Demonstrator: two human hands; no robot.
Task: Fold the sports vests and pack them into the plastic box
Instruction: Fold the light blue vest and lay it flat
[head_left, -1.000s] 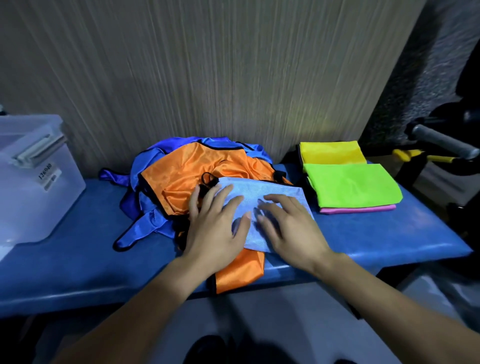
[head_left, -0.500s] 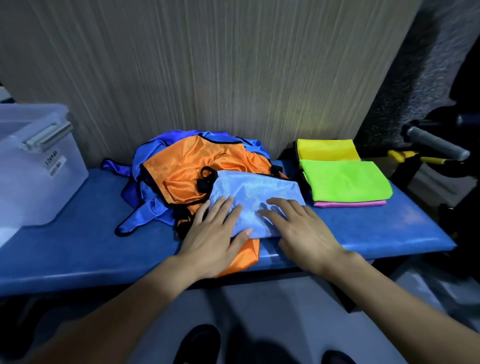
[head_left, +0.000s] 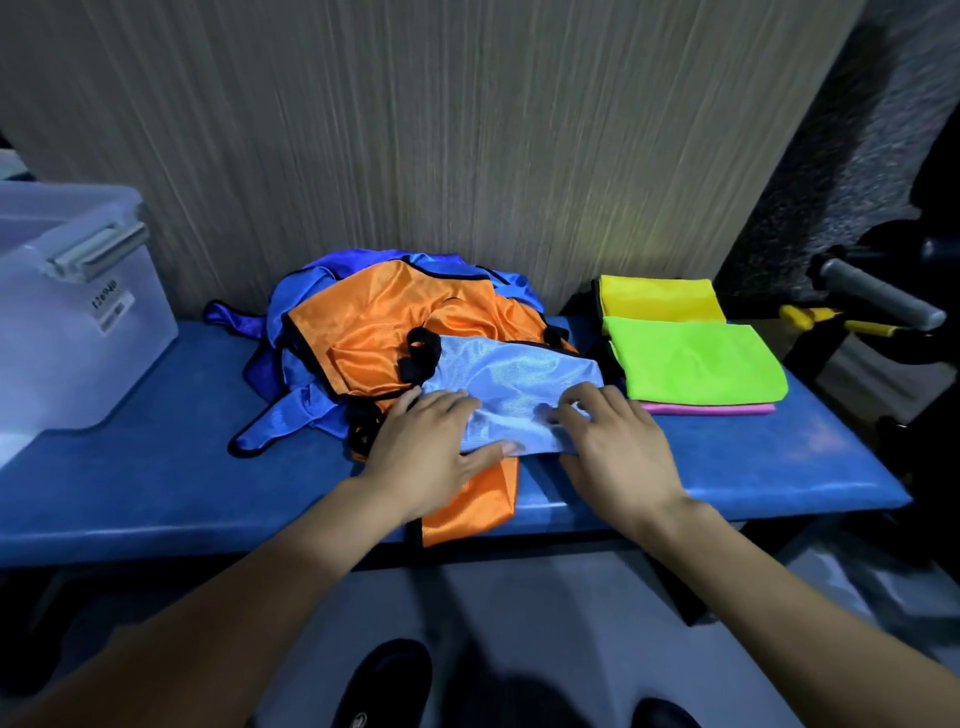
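While the folding goes on, this is how things stand, nearest first.

Left hand: the left hand (head_left: 426, 447) lies flat on the near left part of the light blue vest (head_left: 511, 395), fingers spread, thumb along its near edge; its grip is released, pressing and not clutching.

Right hand: the right hand (head_left: 613, 447) rests on the near right corner of the same vest, fingers bent over the cloth; I cannot tell if they pinch the edge or only press it.

Vest in hand: folded to a small rectangle, it lies on top of the loose heap at the near middle of the counter (head_left: 779, 457). By my reckoning it is being smoothed as a last touch.

Still to fold: an orange vest (head_left: 374, 338) lies crumpled under it, one end hanging over the counter's front edge, with darker blue vests (head_left: 291, 410) tangled beneath and behind.

Already folded: to the right, just beside the heap, sits a neat stack with a green vest (head_left: 696, 364) on top, a pink one (head_left: 706, 409) under it and a yellow one (head_left: 660, 299) behind.

Plastic box: the plastic box (head_left: 78, 322) stands at the far left of the counter, well apart from the stack; I cannot see inside it.

Progress: roughly halfway through folding, I judge; packing seems not yet begun.
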